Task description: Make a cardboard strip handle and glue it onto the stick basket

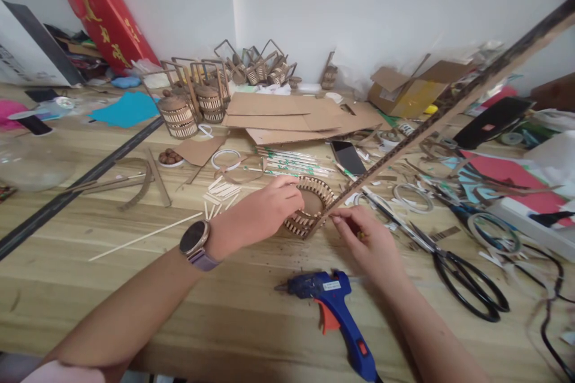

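A small round basket (321, 191) of pale sticks and brown cardboard bands stands on the wooden table. My left hand (283, 197) is closed on its left rim, with the fingertips partly hidden. A long cardboard strip (404, 137) rises from the basket's front right side and slants up to the upper right. Close to the strip's lower end, my right hand (362, 230) has thumb and finger pinched together on it. Just in front of the hands lies a blue glue gun (327, 293) with an orange trigger. Short pale sticks (222, 191) are scattered left of the basket.
Black-handled scissors (467, 281) lie at right among tape rolls and cardboard scraps. Behind are a phone (348, 157), flat cardboard sheets (287, 114) and several finished baskets (177, 114). A cardboard box (413, 93) stands at the back right. One long thin stick (144, 236) lies at left.
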Demonstrator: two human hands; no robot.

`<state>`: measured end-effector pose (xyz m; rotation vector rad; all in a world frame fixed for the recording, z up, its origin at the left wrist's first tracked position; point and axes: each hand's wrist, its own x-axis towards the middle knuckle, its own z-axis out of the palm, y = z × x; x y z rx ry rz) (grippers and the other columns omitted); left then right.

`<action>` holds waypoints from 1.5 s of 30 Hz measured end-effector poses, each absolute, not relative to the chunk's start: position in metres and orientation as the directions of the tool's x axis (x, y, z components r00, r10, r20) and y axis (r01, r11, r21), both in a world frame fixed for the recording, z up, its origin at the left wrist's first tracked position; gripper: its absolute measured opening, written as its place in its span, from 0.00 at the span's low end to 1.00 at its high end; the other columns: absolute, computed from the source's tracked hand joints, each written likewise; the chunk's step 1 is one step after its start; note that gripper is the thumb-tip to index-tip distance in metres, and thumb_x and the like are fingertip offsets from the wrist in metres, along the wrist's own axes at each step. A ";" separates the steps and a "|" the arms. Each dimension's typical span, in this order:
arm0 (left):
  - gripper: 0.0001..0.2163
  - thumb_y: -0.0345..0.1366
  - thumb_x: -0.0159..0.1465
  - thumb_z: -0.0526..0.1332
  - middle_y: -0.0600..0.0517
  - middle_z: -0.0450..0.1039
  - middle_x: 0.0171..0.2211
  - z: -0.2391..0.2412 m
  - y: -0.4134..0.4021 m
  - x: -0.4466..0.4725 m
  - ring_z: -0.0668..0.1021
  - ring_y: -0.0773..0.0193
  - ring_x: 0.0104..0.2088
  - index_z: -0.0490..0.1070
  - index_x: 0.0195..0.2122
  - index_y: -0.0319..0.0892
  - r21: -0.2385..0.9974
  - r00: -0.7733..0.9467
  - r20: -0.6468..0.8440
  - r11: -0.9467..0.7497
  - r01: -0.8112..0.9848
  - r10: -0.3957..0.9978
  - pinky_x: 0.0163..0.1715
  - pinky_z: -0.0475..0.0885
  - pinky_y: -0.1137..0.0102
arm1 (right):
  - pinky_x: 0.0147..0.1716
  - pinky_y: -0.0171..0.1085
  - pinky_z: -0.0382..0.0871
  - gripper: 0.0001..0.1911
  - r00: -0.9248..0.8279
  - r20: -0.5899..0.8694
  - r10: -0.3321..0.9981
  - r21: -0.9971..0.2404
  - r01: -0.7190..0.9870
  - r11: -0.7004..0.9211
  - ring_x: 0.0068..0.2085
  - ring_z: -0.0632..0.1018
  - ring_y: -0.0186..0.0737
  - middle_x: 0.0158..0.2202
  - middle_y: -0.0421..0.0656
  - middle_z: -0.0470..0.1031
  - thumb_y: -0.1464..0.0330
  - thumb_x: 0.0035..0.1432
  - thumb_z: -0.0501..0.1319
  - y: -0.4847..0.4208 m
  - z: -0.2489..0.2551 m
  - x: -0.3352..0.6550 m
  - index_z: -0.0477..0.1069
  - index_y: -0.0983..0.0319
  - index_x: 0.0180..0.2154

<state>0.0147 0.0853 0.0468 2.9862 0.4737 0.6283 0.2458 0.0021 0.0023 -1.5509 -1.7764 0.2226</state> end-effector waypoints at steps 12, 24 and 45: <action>0.10 0.21 0.67 0.51 0.47 0.72 0.46 0.043 0.088 0.015 0.64 0.54 0.60 0.70 0.38 0.39 0.129 0.863 0.410 -0.956 0.265 0.294 0.59 0.68 0.56 | 0.30 0.38 0.65 0.12 0.018 0.433 0.901 -0.565 0.784 0.256 0.30 0.73 0.40 0.28 0.43 0.73 0.65 0.63 0.55 0.000 0.006 0.244 0.75 0.61 0.37; 0.11 0.20 0.66 0.52 0.46 0.72 0.46 0.042 0.089 0.015 0.64 0.55 0.61 0.70 0.38 0.39 0.154 0.870 0.392 -0.954 0.257 0.298 0.58 0.69 0.56 | 0.28 0.38 0.65 0.10 0.021 0.447 0.894 -0.551 0.794 0.257 0.29 0.73 0.40 0.27 0.42 0.73 0.65 0.62 0.55 -0.001 0.007 0.244 0.75 0.58 0.36; 0.49 0.45 0.56 0.70 0.33 0.51 0.67 0.043 0.083 0.009 0.59 0.44 0.67 0.38 0.69 0.44 0.456 0.701 0.336 -0.760 0.463 0.629 0.61 0.63 0.49 | 0.34 0.40 0.72 0.12 0.072 0.370 0.926 -0.636 0.746 0.197 0.33 0.78 0.43 0.34 0.46 0.80 0.63 0.62 0.55 0.001 -0.001 0.248 0.75 0.59 0.39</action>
